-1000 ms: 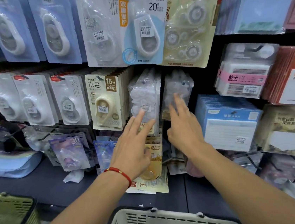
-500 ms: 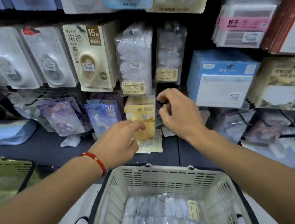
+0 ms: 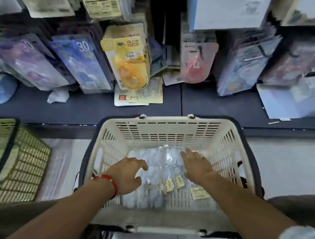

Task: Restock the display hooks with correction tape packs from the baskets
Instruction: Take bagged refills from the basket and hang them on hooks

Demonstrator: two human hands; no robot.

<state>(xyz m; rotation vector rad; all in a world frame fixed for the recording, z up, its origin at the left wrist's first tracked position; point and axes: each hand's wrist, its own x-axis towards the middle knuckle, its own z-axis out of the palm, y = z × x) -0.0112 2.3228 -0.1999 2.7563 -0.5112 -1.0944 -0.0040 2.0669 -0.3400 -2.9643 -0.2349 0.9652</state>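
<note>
Head view: both hands in the white basket (image 3: 173, 126).
Left hand (image 3: 126, 175) and right hand (image 3: 196, 166) hover with loose fingers, gripping nothing, over clear correction tape packs (image 3: 158, 170) lying flat, long axis toward the shelf.

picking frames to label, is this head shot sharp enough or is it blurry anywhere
Head view: the white basket and both hands, left hand and right hand, read fairly sharp; the hanging packs at top and the green basket smear with motion blur; wide-angle bending at edges.

Cream slotted basket (image 3: 165, 126) holding clear packs (image 3: 154, 170) with yellow labels, olive-green gridded basket (image 3: 20, 166) alongside, red bracelet (image 3: 108, 181), yellow-orange pack (image 3: 128, 63), purple pack (image 3: 28, 63) and blue pack (image 3: 83, 63) marked 30.
</note>
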